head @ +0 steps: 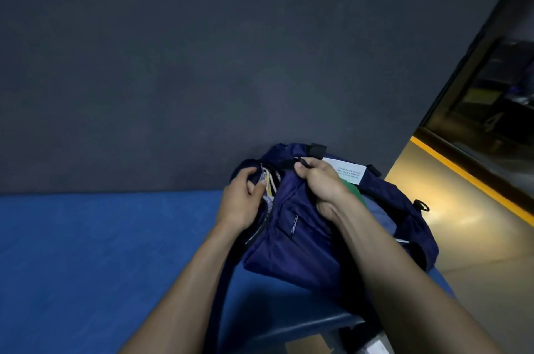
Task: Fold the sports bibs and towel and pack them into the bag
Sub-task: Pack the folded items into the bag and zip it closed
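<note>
A navy blue bag [300,241] lies on the blue bench [86,252] against the dark wall. My left hand [241,200] grips the bag's left end, where yellow, white and grey folded cloth [268,186] shows in the opening. My right hand [320,183] pinches a dark zip pull or strap at the top of the bag. Green cloth [354,190] and pale blue cloth [380,218] peek out beside my right wrist. A white label [348,170] hangs on the bag's far side.
The dark grey wall [173,64] rises right behind the bag. The bench's right end [318,324] drops off just under the bag. To the right lie a shiny floor [476,252] with a yellow stripe [468,177] and a dark glass panel.
</note>
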Demonstrator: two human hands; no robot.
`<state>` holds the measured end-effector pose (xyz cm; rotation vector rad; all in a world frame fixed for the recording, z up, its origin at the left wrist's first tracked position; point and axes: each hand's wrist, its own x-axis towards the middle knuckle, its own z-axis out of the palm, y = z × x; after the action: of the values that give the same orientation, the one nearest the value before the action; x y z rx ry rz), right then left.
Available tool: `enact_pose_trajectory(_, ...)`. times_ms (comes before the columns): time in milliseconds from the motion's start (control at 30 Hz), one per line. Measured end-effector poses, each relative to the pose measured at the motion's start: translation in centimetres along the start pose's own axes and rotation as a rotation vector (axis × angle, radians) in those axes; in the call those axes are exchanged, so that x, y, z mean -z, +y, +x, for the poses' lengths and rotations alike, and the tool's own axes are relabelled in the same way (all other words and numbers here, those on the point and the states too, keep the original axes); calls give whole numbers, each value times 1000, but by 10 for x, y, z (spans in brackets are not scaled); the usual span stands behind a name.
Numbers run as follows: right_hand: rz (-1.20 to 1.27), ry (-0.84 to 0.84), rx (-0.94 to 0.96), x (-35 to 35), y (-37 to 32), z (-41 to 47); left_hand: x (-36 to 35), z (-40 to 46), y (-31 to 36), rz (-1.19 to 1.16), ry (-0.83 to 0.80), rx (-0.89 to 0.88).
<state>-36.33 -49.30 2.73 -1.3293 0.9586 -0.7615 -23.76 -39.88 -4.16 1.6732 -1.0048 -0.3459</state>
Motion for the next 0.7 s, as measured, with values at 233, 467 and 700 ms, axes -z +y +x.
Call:
enact_pose_trajectory(233, -586, -22, 215, 8, 3, -3, -17, 5, 3, -11, -197, 22)
enact_pose_trajectory(467, -895, 33, 352, 49, -14, -33, -15, -1, 17, -119, -134, 15)
enact_pose_trajectory(700, -896, 574, 398, 172, 5, -30, -16, -10, 51, 60, 23, -291)
